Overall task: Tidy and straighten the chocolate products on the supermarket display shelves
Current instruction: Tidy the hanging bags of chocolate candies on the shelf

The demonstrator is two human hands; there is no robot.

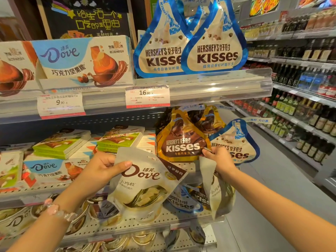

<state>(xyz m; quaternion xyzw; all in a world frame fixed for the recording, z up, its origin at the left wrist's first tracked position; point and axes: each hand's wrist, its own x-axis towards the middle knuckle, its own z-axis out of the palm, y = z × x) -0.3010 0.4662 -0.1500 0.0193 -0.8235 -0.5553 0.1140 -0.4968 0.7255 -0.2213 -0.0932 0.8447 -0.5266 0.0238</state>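
Two hands are at work before the chocolate shelves, and you hold a pouch in each.

Far left, upper shelf: Dove nut-crisp boxes [82, 60], standing face-out behind a clear rail, with a 9.90 price tag [61, 104] below them.

Left, middle shelf: green-and-white chocolate boxes [60, 143] stacked flat, and below them another Dove nut-crisp box [52, 170] lying at the shelf front.

Near left: your left hand [101, 170], a pink bead bracelet [58, 211] on the wrist, grips the white Dove pouch [143, 182] by its upper left corner, thumb across the front. The pouch tilts to the right and hangs in front of the lower shelf edge.

Centre, upper shelf: two blue-and-white Hershey's Kisses bags [214, 51] hang side by side, overlapping, above a 16.80 price tag [147, 96].

Centre right, middle level: a gold Hershey's Kisses bag [180, 142] hangs with a second gold bag behind it and a blue-and-white Kisses bag [238, 140] just to its right.

Near right: your right hand [219, 158] pinches the top of a second Dove pouch [214, 190], which hangs edge-on below the fingers, in front of the gold bag's lower corner.

Below both pouches: more Kisses bags [183, 202] lie on the perforated lower shelf [163, 220].

Far right, across the aisle: shelves of bottles [300, 106].
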